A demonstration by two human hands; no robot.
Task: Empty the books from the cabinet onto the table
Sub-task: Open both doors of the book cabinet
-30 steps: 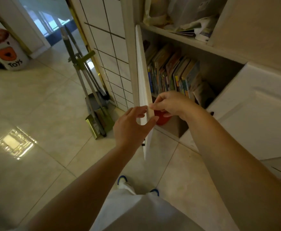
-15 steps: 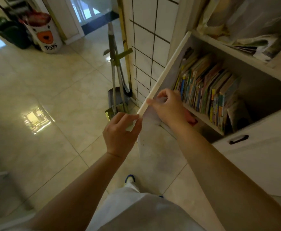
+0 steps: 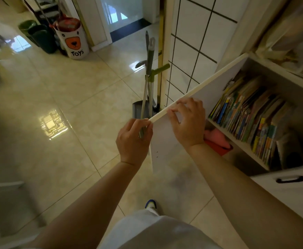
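Observation:
The white cabinet door (image 3: 217, 87) stands swung wide to the left. My left hand (image 3: 134, 139) pinches its outer top corner, and my right hand (image 3: 188, 121) grips its top edge a little further in. Behind the door, a row of thin, colourful books (image 3: 249, 115) leans on the cabinet's upper inner shelf (image 3: 237, 141). Red and pink items (image 3: 217, 141) lie in the compartment below that shelf. No table shows in this view.
A broom and dustpan set (image 3: 147, 90) leans against the tiled wall just left of the door. A white "TOYS" bin (image 3: 73, 40) and dark green bins (image 3: 37, 35) stand at the far left. A shut drawer with a black handle (image 3: 290, 178) is lower right. Bags (image 3: 291, 35) fill the top shelf.
The cabinet door has swung further open to the left with both hands on its edge. My view has shifted left, so more of the floor and the row of books show.

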